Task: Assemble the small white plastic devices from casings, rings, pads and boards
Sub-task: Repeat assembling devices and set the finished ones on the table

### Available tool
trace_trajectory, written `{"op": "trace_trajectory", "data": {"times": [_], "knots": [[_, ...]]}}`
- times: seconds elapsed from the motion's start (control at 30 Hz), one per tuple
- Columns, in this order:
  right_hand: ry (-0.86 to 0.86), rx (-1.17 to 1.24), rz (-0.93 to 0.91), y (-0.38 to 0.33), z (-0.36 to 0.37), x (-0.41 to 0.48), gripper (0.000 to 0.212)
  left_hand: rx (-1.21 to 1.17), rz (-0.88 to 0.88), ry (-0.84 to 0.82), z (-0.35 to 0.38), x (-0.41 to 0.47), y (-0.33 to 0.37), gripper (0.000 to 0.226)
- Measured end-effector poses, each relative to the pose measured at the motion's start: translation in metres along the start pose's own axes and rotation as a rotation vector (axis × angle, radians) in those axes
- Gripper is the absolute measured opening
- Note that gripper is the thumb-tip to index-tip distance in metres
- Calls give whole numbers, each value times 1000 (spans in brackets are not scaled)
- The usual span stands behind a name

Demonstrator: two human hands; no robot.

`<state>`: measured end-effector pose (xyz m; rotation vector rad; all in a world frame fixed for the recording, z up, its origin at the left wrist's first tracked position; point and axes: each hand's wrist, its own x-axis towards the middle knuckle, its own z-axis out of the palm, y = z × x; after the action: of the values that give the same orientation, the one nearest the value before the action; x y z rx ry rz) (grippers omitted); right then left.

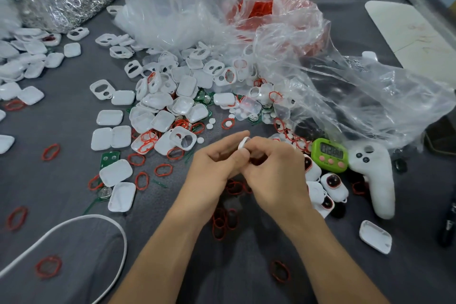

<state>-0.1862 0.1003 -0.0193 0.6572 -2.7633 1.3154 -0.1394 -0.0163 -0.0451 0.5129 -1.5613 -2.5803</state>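
Head | left hand (211,168), right hand (274,171) pinch casing (242,143) | casing mostly hidden

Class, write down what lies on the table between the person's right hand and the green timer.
In the head view, a white device with a red-ringed dark window lies between the right hand, which pinches a white casing, and the green timer.

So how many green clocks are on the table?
1. The green timer sits just right of the right hand, which holds a white casing, and beside the white controller. Another could be hidden under the plastic bags.
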Motion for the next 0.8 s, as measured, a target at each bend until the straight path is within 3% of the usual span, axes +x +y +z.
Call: {"op": "trace_trajectory", "data": {"times": [0.1,0.17,0.23,0.3,0.4,0.5,0.6,0.73,0.8], "knots": [[-249,280,51,3,-18,7,22,-78,-21,-27,-6,0,3,41],[-221,332,155,10,-32,12,26,-95,-38,-4,-12,2,6,39],[-84,169,210,21,-46,19,24,-144,-64,27,-21,6,11,33],[-57,-5,203,27,-59,21,20,-191,-94,39,-30,10,13,26],[-183,-261,89,25,-70,12,14,-328,-155,15,-41,13,15,33],[-363,-566,-33,17,-65,-6,6,-439,-176,-80,-49,12,15,63],[-375,-833,-103,15,-47,-26,11,-440,-167,-86,-49,11,15,68],[-315,-902,-182,19,-40,-36,21,-411,-173,-29,-45,8,12,34],[-287,-878,-197,20,-38,-36,21,-336,-166,2,-42,6,11,38]]}}
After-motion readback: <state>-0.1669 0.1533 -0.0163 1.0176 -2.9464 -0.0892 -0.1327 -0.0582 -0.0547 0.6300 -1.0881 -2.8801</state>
